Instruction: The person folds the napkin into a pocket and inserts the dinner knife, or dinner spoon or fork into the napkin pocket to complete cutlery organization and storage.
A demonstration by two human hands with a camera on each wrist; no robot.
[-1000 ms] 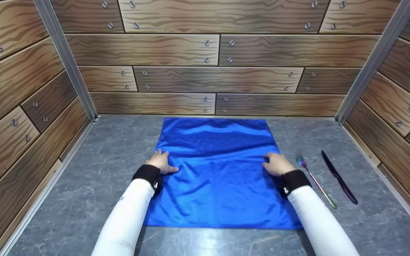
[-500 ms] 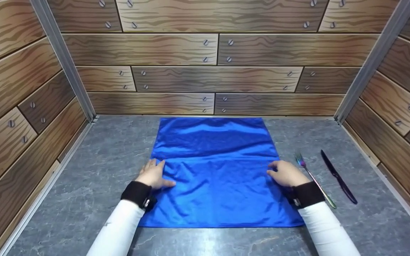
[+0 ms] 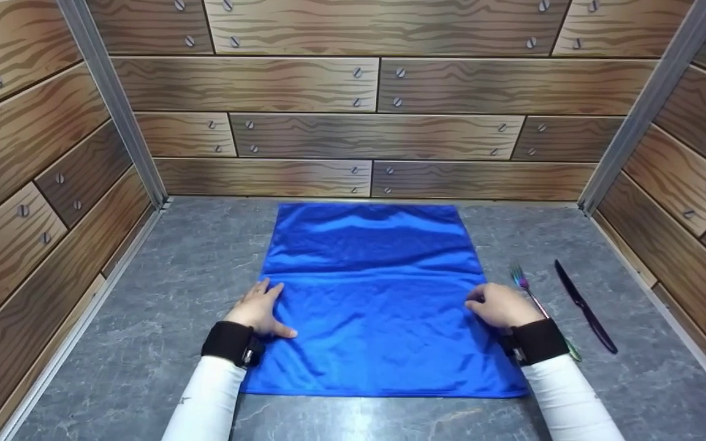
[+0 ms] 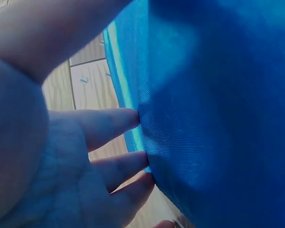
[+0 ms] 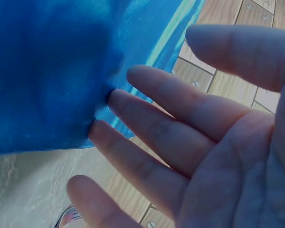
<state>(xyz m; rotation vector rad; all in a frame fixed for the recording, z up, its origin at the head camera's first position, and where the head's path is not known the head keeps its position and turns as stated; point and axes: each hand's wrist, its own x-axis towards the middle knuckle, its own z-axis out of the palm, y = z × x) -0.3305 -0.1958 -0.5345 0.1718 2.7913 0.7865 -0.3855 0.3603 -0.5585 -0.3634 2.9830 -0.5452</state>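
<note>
A shiny blue cloth (image 3: 371, 331) lies spread over the grey tabletop, with soft wrinkles and a ridge crossing it from side to side. On its left edge rests my left hand (image 3: 258, 312), thumb spread inward over the fabric. The left wrist view shows fingertips (image 4: 128, 118) right at the cloth's border. My right hand (image 3: 503, 306) is at the right edge, back upward. From the right wrist, its fingers (image 5: 152, 123) look extended, several tips against the cloth and the thumb apart from it.
Right of the cloth lie an iridescent fork (image 3: 521, 282), partly covered by the right wrist, and a dark purple knife (image 3: 580, 300). Wood-patterned walls (image 3: 365, 135) enclose the grey tabletop (image 3: 144, 343) at the back and both sides.
Both hands have slid toward the near edge and a little outward along the cloth's sides. The cloth stays spread in nearly the same place; the fork and knife have not moved.
</note>
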